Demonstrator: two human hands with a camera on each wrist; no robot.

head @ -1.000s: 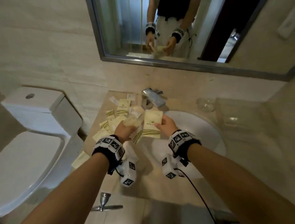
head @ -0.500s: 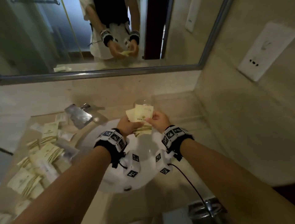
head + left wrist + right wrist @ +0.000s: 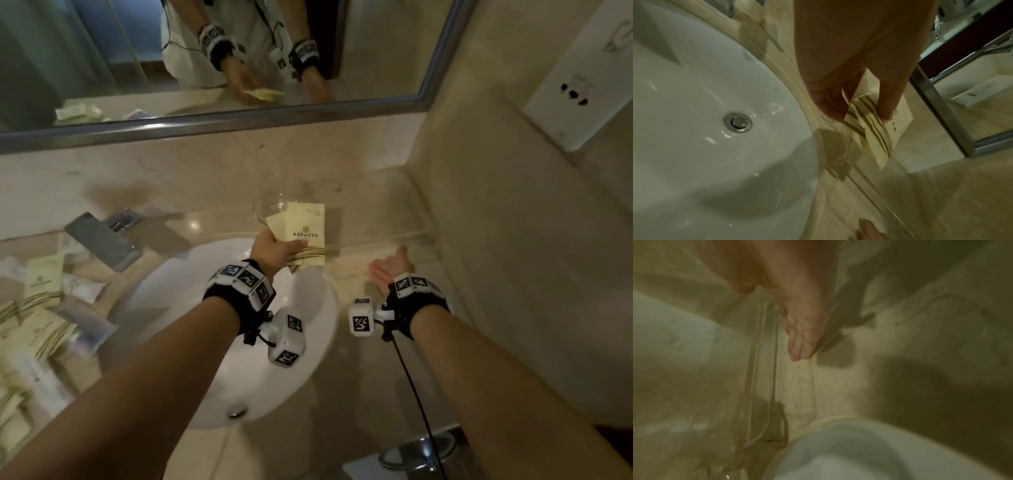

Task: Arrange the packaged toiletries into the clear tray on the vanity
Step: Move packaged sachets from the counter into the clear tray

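My left hand (image 3: pixel 279 248) holds a small stack of pale yellow toiletry packets (image 3: pixel 305 229) above the sink's far right rim. In the left wrist view the thumb and fingers (image 3: pixel 830 110) pinch the packets (image 3: pixel 869 131) at their striped end, just over the clear tray's corner (image 3: pixel 840 155). The clear tray (image 3: pixel 404 236) lies on the vanity to the right of the sink, against the side wall. My right hand (image 3: pixel 390 265) hovers open over the tray and holds nothing; its straight fingers (image 3: pixel 797 345) point down beside the tray wall (image 3: pixel 764 369).
A pile of more packets (image 3: pixel 37 329) lies on the counter left of the white sink (image 3: pixel 219 370). The chrome faucet (image 3: pixel 102 240) stands behind the basin and a small glass dish (image 3: pixel 269 207) sits behind the held packets. A socket plate (image 3: pixel 582 85) is on the right wall.
Both hands carried the packets from the pile on the left across the sink towards the right. My right hand let go of them and opened over the tray.
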